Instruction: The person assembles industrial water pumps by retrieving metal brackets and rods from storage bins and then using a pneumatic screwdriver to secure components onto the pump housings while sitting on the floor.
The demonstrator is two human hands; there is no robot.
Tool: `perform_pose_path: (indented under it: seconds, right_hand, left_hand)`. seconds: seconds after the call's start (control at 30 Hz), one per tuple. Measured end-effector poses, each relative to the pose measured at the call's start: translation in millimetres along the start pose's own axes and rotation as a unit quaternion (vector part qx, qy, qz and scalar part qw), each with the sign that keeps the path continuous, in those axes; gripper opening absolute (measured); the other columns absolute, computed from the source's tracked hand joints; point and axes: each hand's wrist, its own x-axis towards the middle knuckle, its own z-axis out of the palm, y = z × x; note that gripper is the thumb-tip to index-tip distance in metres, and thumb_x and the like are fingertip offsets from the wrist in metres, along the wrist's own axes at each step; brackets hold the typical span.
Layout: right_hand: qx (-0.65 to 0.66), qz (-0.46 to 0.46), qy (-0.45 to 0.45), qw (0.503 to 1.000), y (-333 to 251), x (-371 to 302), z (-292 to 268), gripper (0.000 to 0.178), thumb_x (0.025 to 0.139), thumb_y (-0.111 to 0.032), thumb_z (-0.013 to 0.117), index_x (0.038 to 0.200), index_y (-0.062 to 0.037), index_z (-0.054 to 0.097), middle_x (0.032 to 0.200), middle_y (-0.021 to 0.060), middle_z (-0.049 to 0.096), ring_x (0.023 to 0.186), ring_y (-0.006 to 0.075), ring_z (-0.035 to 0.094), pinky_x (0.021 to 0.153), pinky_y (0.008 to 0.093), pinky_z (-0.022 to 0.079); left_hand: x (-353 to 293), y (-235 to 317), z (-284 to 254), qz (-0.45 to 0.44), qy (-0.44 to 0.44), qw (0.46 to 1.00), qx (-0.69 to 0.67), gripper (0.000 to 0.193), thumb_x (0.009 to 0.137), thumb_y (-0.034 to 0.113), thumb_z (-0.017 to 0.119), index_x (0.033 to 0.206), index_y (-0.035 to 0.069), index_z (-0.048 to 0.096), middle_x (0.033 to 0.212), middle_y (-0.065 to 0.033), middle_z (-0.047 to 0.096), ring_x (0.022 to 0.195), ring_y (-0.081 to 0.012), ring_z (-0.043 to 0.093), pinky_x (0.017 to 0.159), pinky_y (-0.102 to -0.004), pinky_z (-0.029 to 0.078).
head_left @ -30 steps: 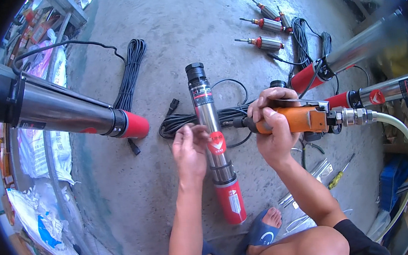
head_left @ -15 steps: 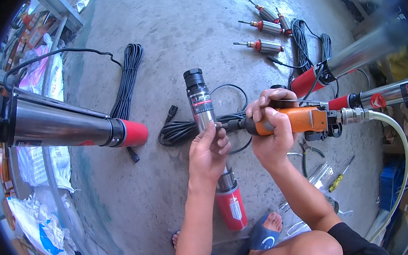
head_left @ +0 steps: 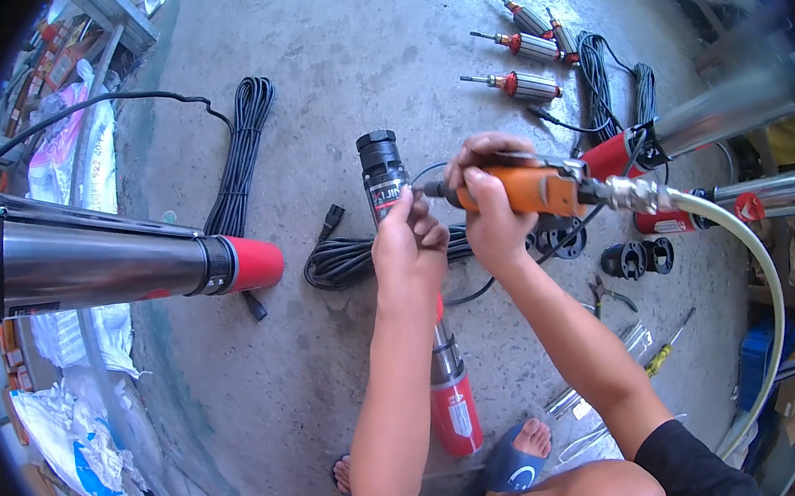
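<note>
Two hands meet over one long slim steel pump with a red base and black top cap (head_left: 417, 275), lying on the grey concrete floor (head_left: 376, 47) between the person's knees. Left hand (head_left: 408, 239) is closed around the pump's upper body just below the cap, fingers curled over the barrel. Right hand (head_left: 488, 202) is clenched on an orange air-driven hand tool (head_left: 519, 192), nose pointing left toward the pump, touching or just beside the left fingers; the exact contact point is hidden. A pale hose (head_left: 758, 268) runs from the tool's metal fitting off to the right.

Risks, as a judgement: the tool tip sits very near the left fingertips, so a slip off the round barrel could catch them. The pump is a cylinder on bare floor and may roll if the left grip loosens. The hose could tug the tool sideways. Bare toes in a blue sandal (head_left: 512, 463) sit just beside the red base.

The pump runs lengthways under both grips, cap away from the person, base nearest the foot. A coil of black cable (head_left: 360, 257) lies under and beside it. A large steel pump with a red end (head_left: 128, 262) lies well apart to the left.
</note>
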Motion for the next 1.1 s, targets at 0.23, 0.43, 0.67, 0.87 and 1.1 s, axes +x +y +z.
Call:
perform_pose_path:
  seconds: [0.23,0.43,0.67,0.87,1.1]
  right_hand:
    - [-0.010,0.009,0.002,1.000,35,24,2,0.018,0.083,0.000,0.051,0.100,-0.0040,0.049,0.087,0.0075,0.056,0.075,0.0137,0.057,0.069,0.0287,0.049]
    - [0.028,0.017,0.000,0.999,37,32,-6,0.020,0.081,0.002,0.051,0.100,-0.0036,0.050,0.089,0.0109,0.057,0.072,0.0166,0.055,0.071,0.0342,0.049]
    - [-0.001,0.039,0.052,0.998,39,40,10,0.018,0.080,0.004,0.051,0.097,-0.0026,0.052,0.085,0.0118,0.057,0.068,0.0184,0.054,0.067,0.0349,0.049]
    - [0.030,0.025,0.082,0.996,42,39,8,0.017,0.080,0.003,0.052,0.096,-0.0021,0.052,0.085,0.0118,0.057,0.067,0.0186,0.055,0.067,0.0351,0.050]
    - [0.024,-0.005,0.130,0.991,51,38,5,0.014,0.079,0.000,0.054,0.093,-0.0014,0.054,0.076,0.0078,0.060,0.061,0.0133,0.058,0.052,0.0233,0.045]
  left_hand:
    - [20,20,-6,-0.021,-0.042,0.997,-0.066,0.013,0.099,0.010,0.049,0.100,-0.001,0.055,0.069,0.0010,0.048,0.051,-0.0079,0.036,0.047,-0.0230,0.032]
    - [-9,23,-48,0.165,0.083,0.983,0.015,0.015,0.099,0.009,0.048,0.102,0.000,0.059,0.079,-0.0041,0.051,0.068,-0.0150,0.046,0.063,-0.0293,0.042]
    - [10,15,-74,0.256,0.115,0.959,0.030,0.018,0.100,0.006,0.042,0.109,0.001,0.057,0.092,-0.0082,0.060,0.075,-0.0155,0.053,0.070,-0.0295,0.047]
    - [14,3,-71,0.298,0.112,0.947,0.040,0.015,0.106,0.012,0.038,0.111,0.005,0.050,0.092,-0.0102,0.063,0.069,-0.0128,0.052,0.063,-0.0260,0.046]
    - [23,-2,-75,0.325,0.115,0.937,0.059,0.023,0.107,0.023,0.039,0.098,0.005,0.048,0.083,-0.0100,0.063,0.062,-0.0136,0.052,0.057,-0.0257,0.045]
